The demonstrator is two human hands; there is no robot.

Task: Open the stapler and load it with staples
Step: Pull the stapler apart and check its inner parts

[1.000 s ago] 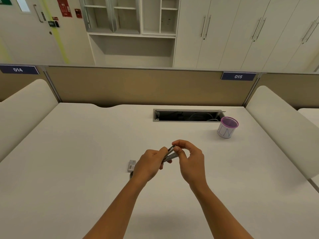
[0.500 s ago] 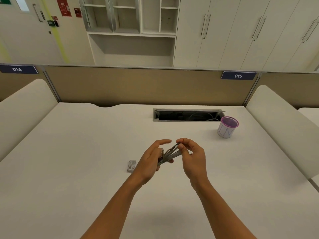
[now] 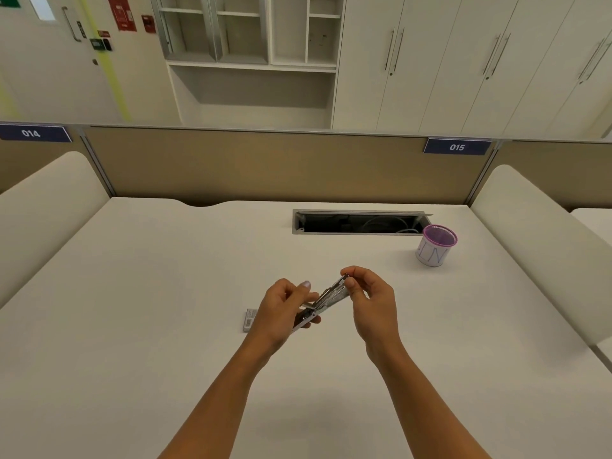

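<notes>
A small metal stapler (image 3: 328, 298) is held above the middle of the white desk (image 3: 132, 293), tilted up toward the right, its top part slightly spread from the base. My left hand (image 3: 281, 309) grips its lower rear end. My right hand (image 3: 371, 299) pinches the raised front tip between thumb and fingers. A small staple box (image 3: 250, 320) lies flat on the desk just left of my left hand, partly hidden by it.
A white cup with a purple rim (image 3: 435, 245) stands at the back right. Next to it lies an open cable slot (image 3: 361, 221) in the desk. A tan partition (image 3: 251, 167) closes the far edge, with padded side dividers left and right.
My left hand's fingers spread open half a second ago and have closed again around the stapler's rear. The stapler's top has lifted slightly from the base. Both hands stay in the same place.
</notes>
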